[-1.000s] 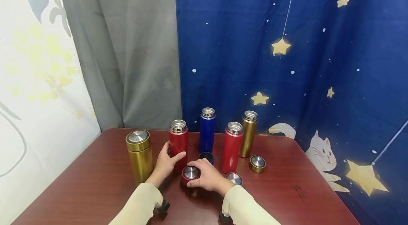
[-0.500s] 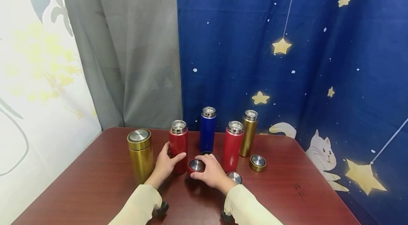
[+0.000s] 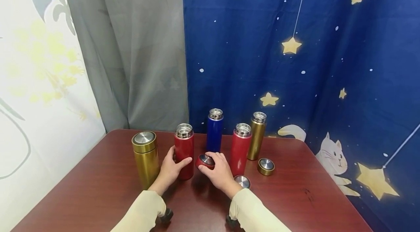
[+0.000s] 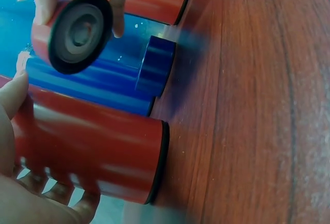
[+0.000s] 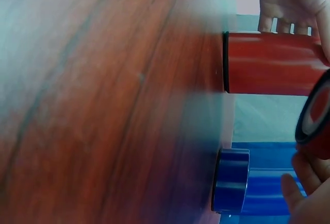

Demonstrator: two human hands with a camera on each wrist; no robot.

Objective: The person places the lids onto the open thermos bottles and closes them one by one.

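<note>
My left hand (image 3: 170, 170) grips the lower body of an open red bottle (image 3: 184, 150) standing upright on the table; the left wrist view shows thumb and fingers round that red bottle (image 4: 93, 144). Between the two red bottles my right hand (image 3: 220, 173) holds a red lid (image 3: 206, 160) with a steel top, tilted and raised off the table. Its black-rimmed underside shows in the left wrist view, where the red lid (image 4: 80, 33) is pinched by the fingers. Behind it stands an open blue bottle (image 3: 214, 135), its blue lid (image 4: 155, 65) on the table beside its base.
A capped gold bottle (image 3: 145, 162) stands at the left. To the right are another open red bottle (image 3: 241, 151), a second red lid (image 3: 242, 181), an open gold bottle (image 3: 257, 139) and a gold lid (image 3: 266, 166). Curtains hang behind the table (image 3: 295, 195).
My right hand has raised the red lid off the table and moved it away from me and slightly right, tilting it. My left hand keeps its grip on the red bottle.
</note>
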